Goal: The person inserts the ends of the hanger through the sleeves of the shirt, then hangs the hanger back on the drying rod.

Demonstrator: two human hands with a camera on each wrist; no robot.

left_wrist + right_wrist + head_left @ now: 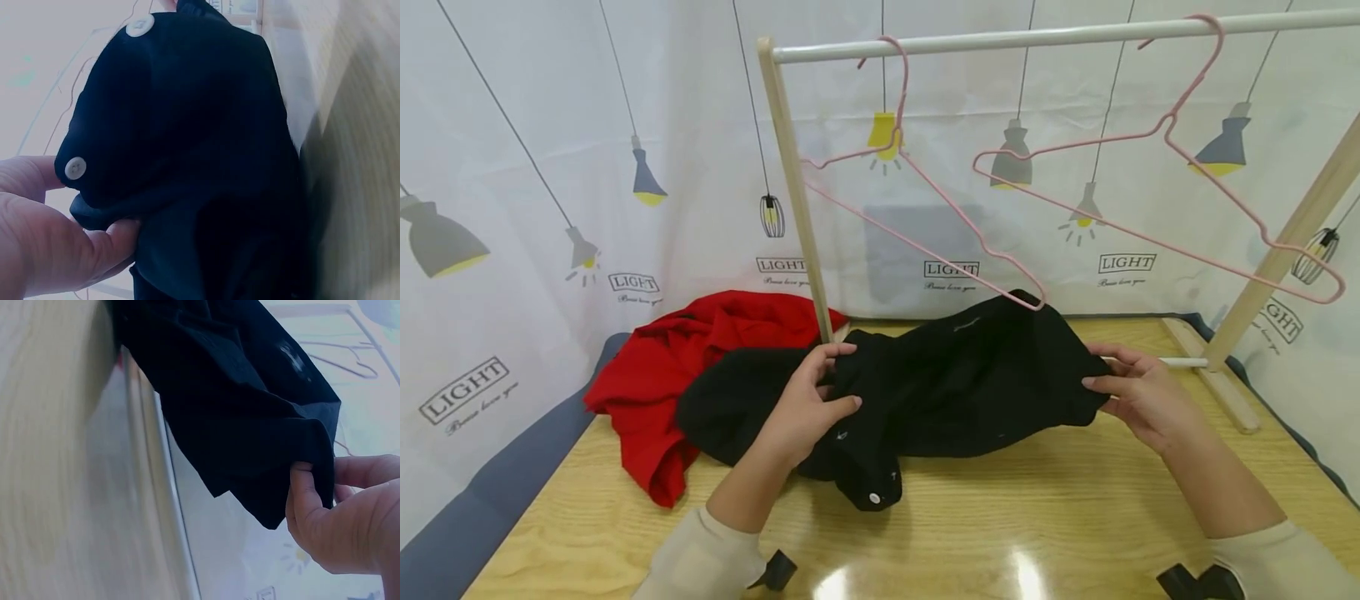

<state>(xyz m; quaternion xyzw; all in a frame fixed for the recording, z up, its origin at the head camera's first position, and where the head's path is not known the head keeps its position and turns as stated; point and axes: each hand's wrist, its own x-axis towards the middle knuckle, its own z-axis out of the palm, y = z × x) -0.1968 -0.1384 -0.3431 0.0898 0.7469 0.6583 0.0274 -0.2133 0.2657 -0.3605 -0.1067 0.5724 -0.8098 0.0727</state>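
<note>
A black shirt (970, 392) with white buttons is stretched between my two hands, its right part lifted off the table. My left hand (808, 404) pinches it near the buttoned part; in the left wrist view two white buttons show on the cloth (187, 112), one close to my fingertips. At the other end my right hand (1142, 396) pinches an edge between thumb and fingers, and the right wrist view shows that edge (250, 437) folded and hanging. More black cloth (737, 396) lies bunched left of my left forearm, touching a crumpled red garment (715, 342).
Behind the shirt stands a rack with a white rail (1037, 37) and wooden posts (793, 192). Two pink hangers hang from it, a left one (955, 208) just above the shirt and a right one (1210, 167). A lamp-print curtain (550, 125) backs the wooden table (985, 517).
</note>
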